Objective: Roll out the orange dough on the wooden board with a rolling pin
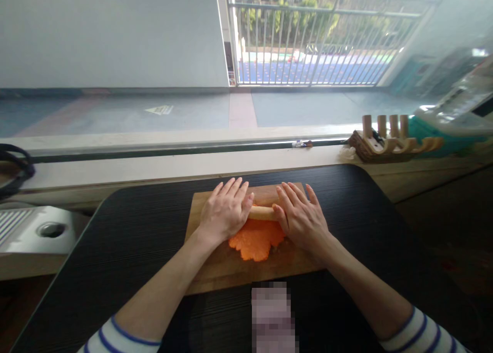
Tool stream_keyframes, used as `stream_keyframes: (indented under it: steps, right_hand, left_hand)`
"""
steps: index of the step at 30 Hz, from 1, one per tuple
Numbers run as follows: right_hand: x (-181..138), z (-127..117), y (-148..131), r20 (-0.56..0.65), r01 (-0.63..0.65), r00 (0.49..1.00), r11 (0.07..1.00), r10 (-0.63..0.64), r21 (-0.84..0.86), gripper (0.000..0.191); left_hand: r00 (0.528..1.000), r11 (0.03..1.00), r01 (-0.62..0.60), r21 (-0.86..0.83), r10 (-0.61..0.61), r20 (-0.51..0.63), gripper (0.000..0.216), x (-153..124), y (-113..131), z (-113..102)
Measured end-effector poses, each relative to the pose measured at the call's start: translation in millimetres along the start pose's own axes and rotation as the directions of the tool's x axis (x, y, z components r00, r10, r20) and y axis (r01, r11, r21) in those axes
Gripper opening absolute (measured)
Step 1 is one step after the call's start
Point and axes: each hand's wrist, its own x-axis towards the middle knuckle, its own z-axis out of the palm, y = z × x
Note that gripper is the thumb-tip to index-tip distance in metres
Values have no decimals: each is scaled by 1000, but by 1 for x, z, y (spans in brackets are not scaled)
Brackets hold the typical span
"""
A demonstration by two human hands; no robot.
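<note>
Head view: left hand [225,212] and right hand [303,215] rest flat, apart, over the rolling pin [263,213] at nine and three o'clock, likely its best hold; orange dough [257,241], toward six o'clock on the board [215,278], looks soft, easily torn.

A black, wood-grained worktop [142,224] with rounded far corners bears a rectangular brown wooden board [239,275], a pixelated pinkish oblong [272,317] nearer the wearer than the board.

Your left hand [225,210] and right hand [303,212] are both palm-down, fingers [231,188] stretched out front, thumbs [247,205] angled in toward the gap between them. Behind the wrists [203,238], your left forearm [164,286] and right forearm [365,283] splay outward, pretty much mirrored.
</note>
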Motion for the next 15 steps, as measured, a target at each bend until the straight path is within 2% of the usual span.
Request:
stream_keyframes:
  steps: [15]
  right_hand:
    - [9, 1, 3, 14, -24, 1000, 999, 24, -34, 45]
  left_hand:
    - [999, 1000, 23, -15, -24, -34, 49, 10, -2, 1]
